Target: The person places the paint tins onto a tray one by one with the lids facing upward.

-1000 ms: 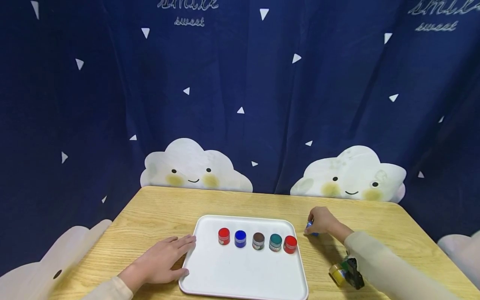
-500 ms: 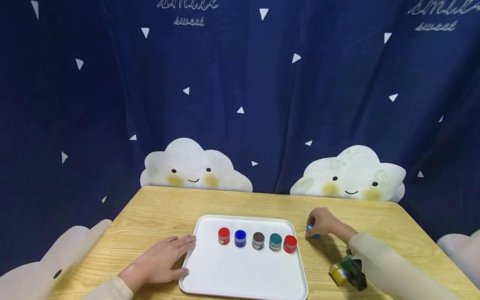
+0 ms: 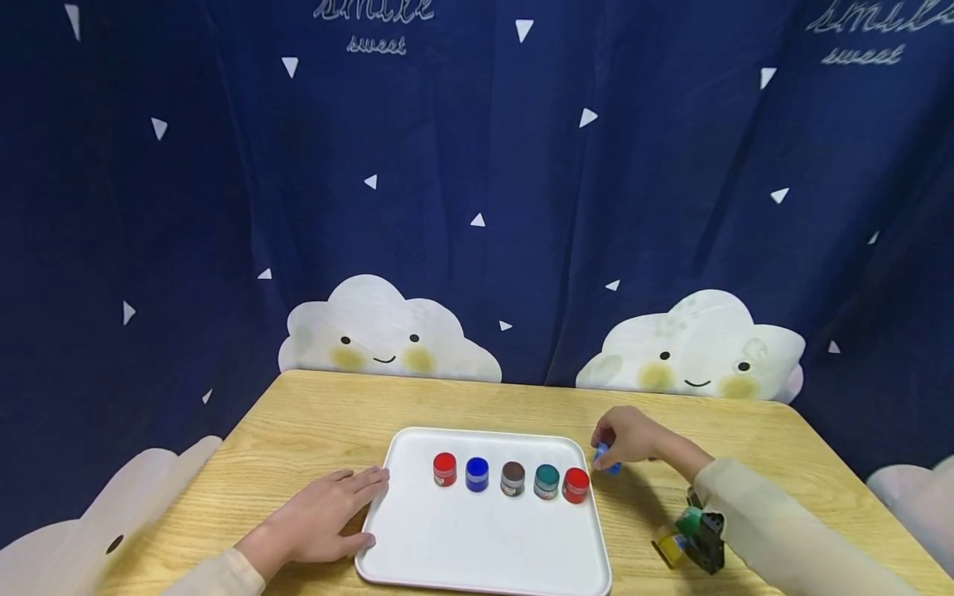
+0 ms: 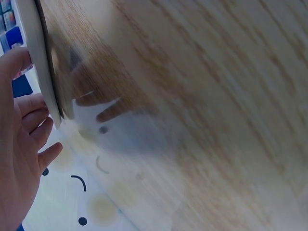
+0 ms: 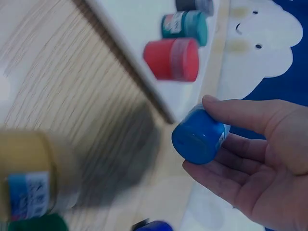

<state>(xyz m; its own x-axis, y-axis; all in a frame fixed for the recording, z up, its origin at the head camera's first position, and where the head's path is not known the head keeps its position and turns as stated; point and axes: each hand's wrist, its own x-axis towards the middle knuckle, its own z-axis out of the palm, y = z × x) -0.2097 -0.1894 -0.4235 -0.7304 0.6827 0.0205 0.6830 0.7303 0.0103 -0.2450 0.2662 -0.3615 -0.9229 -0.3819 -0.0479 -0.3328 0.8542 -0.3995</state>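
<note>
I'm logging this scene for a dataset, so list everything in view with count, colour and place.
Table: one, light wood, before the curtain.
Tray: one, white, mid-table.
Pots on tray: five in a row, red, blue, brown, teal, red.
Blue pot: one, held just right of the tray.
Yellow pot: one, on the table near the right forearm.
Curtain: navy, white clouds.
Left hand: flat at the tray's left edge.
Right hand: holds the blue pot.

A dark blue curtain [image 3: 477, 165] printed with white triangles and smiling clouds is hung behind the wooden table [image 3: 313, 414]. A yellow jar [image 3: 668, 547] and a green jar [image 3: 689, 522] are seen near the table's right front edge.
</note>
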